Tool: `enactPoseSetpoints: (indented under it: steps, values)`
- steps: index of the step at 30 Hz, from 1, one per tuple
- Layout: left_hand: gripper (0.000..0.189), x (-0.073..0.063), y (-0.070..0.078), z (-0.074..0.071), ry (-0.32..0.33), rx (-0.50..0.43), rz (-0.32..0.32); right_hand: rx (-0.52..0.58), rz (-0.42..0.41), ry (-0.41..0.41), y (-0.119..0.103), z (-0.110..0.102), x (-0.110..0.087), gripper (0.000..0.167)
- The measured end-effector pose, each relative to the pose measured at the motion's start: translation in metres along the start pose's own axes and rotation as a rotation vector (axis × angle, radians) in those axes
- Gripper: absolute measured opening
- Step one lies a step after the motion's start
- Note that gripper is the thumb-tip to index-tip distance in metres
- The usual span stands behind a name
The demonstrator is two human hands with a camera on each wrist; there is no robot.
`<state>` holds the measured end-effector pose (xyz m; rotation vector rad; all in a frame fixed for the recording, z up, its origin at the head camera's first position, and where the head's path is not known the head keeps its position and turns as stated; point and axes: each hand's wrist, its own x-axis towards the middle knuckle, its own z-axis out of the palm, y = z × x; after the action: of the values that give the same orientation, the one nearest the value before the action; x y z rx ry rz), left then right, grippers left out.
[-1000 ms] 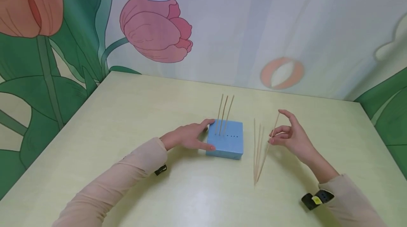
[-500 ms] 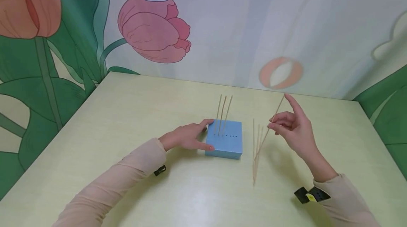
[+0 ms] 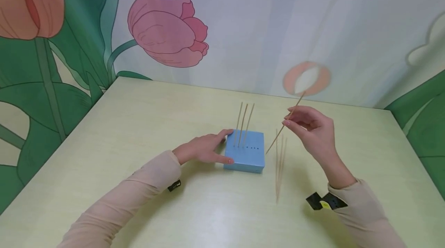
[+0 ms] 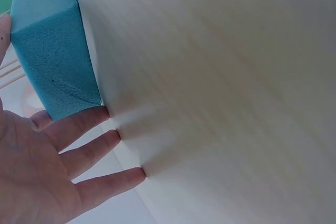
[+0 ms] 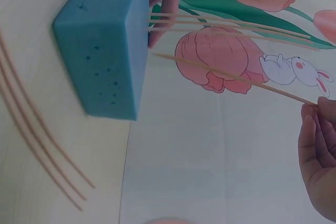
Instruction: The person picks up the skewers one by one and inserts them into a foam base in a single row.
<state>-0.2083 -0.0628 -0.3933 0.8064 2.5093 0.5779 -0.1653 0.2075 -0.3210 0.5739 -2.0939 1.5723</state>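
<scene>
A blue foam block (image 3: 248, 159) lies on the table with a row of small holes in its top. Three thin wooden skewers (image 3: 244, 124) stand in its left holes. My left hand (image 3: 205, 148) holds the block's left side between thumb and index finger; in the left wrist view the other fingers (image 4: 89, 153) are spread, their tips at the tabletop. My right hand (image 3: 313, 128) pinches another skewer (image 3: 276, 140) between thumb and fingers. It slants, lower tip just right of the block; in the right wrist view that pointed tip is apart from the block.
Three loose skewers (image 3: 279, 178) lie on the pale table (image 3: 194, 209), right of the block, below the right hand. Behind the table hangs a printed backdrop (image 3: 240, 39) with flowers and a rabbit. A black strap (image 3: 326, 201) is on the right wrist.
My right hand has lifted the skewer off the loose ones and brought it left towards the block, its index finger drawing back from the top end. My left hand and the block stay put.
</scene>
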Motion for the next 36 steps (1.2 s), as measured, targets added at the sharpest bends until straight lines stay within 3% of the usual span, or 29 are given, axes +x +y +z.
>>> enactPoseSetpoints:
  steps: [12,19,36]
  values:
    - [0.093,0.001,-0.001,0.0,0.003,0.014,0.0,0.14,-0.093,-0.014,0.003,0.025,0.01,0.027]
    - [0.092,0.001,-0.001,0.0,0.006,0.013,0.016,0.113,-0.139,-0.047,0.007,0.038,0.013,0.017]
    - [0.092,0.0,0.0,-0.001,0.005,0.001,0.011,0.068,-0.17,-0.096,0.013,0.05,0.014,0.02]
